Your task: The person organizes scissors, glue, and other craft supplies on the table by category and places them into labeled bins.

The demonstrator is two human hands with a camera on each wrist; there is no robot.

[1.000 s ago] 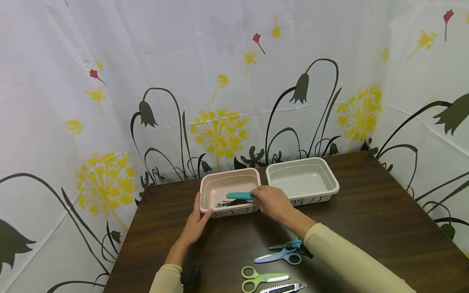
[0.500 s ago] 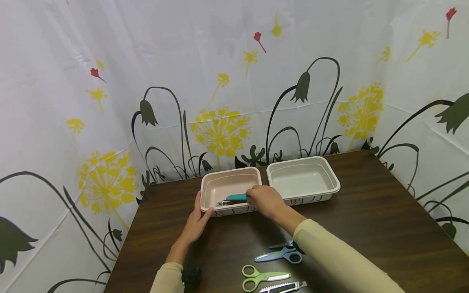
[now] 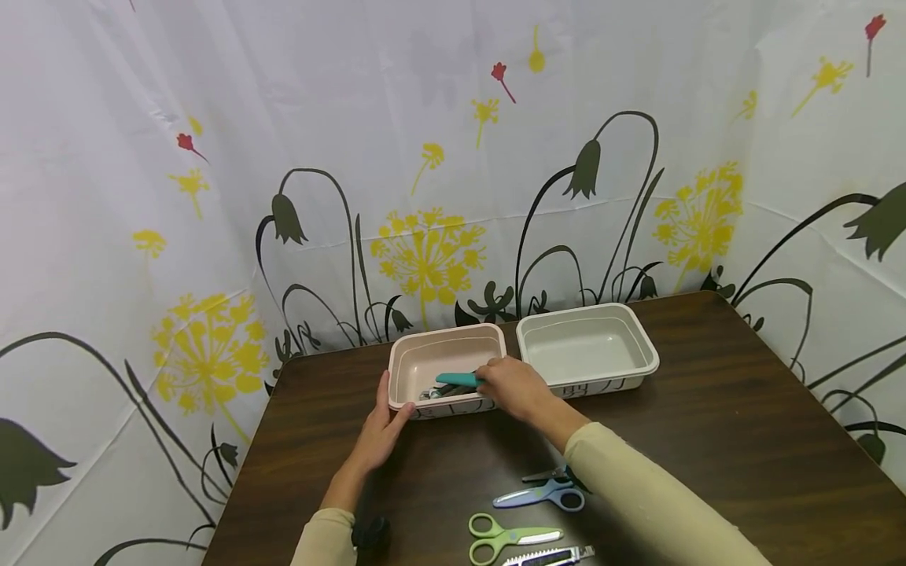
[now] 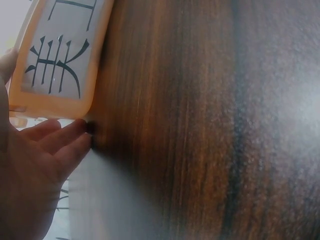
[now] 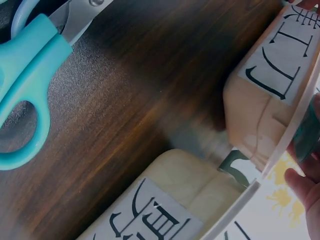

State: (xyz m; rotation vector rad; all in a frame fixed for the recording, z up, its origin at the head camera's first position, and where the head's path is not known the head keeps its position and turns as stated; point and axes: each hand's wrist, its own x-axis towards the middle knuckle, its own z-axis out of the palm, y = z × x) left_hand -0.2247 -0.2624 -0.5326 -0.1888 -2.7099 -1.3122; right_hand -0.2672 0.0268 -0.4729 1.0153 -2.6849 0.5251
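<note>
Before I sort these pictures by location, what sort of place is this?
Probably an indoor work corner set up for sorting, though the building can't be told: a flowered curtain hangs behind a wooden table, which bears a pink bin, a white bin and green scissors.

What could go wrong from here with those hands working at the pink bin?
The right hand could brush the metallic items lying in the pink bin as it handles the teal tool; sharp edges there may be hard to see.

The right sleeve passes over the teal scissors, so lowering that arm might nudge them.

If the left hand slackens at the bin's corner, the bin might shift when the tool presses on it.
</note>
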